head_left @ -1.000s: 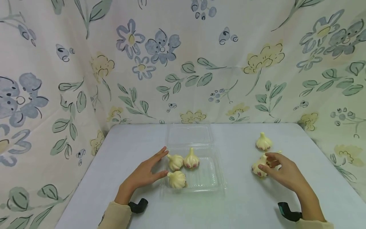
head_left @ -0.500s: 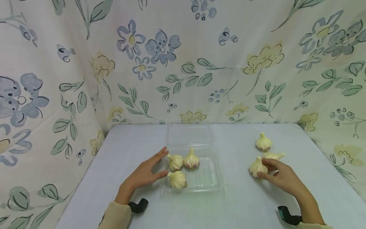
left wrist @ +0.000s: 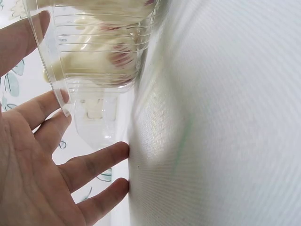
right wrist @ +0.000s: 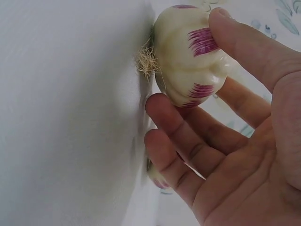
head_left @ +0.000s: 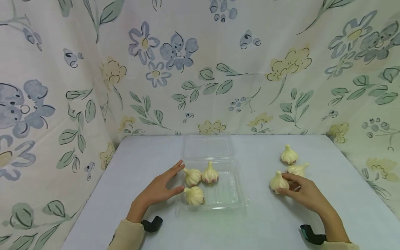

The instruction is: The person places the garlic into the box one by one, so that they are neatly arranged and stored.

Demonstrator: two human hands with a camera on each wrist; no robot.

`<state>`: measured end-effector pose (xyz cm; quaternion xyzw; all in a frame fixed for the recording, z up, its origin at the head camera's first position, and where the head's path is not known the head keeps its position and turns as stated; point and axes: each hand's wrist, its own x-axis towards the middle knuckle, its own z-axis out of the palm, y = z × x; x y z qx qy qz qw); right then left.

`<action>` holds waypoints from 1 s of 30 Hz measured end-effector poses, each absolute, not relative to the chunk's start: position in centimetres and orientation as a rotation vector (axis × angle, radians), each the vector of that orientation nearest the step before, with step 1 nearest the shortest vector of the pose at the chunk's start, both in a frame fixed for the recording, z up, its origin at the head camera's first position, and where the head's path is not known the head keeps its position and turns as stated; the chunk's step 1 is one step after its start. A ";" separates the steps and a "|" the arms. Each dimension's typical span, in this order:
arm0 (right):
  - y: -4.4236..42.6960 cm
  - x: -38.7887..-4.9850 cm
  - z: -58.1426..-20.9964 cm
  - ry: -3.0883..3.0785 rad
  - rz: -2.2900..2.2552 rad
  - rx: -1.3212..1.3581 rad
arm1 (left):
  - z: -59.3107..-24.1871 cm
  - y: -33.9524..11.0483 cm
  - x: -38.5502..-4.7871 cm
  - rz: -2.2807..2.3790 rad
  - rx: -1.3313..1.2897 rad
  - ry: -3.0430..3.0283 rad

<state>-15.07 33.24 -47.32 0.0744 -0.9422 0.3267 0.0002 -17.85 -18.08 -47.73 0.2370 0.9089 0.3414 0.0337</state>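
Note:
Between the thumb and fingers of my right hand (head_left: pixel 303 192) a garlic bulb (head_left: pixel 278 183) is pinched; in the right wrist view that bulb (right wrist: pixel 188 56) shows purple streaks and a tuft of dry roots. Just behind it lie a second garlic bulb (head_left: pixel 297 169) and a third garlic bulb (head_left: pixel 289 155). My left hand (head_left: pixel 159 189) spreads its fingers along the left side of a clear plastic box (head_left: pixel 225 198), and in the left wrist view some fingertips touch the box's rim (left wrist: pixel 47 61). Several garlic bulbs (head_left: pixel 194 196) sit in the box's left part.
The box's clear lid (head_left: pixel 207 147) lies folded back behind it on the white table (head_left: pixel 200 232). A flowered cloth (head_left: pixel 206 69) hangs beyond the table's far edge and at both sides.
My right hand has closed its thumb and fingers on the front right garlic bulb and drawn it slightly left. The bulb behind it has shifted a little. The left hand has stayed put.

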 end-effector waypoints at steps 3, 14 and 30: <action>33.1 -15.2 -46.9 -2.965 1.018 0.238 | -47.7 -18.1 -17.8 1.050 0.729 2.795; 31.7 -16.0 -45.0 -2.920 1.008 0.257 | -47.9 -18.1 -18.0 1.049 0.728 2.797; 27.8 -17.1 -44.5 -2.756 1.081 0.402 | -48.1 -18.2 -18.0 1.049 0.729 2.789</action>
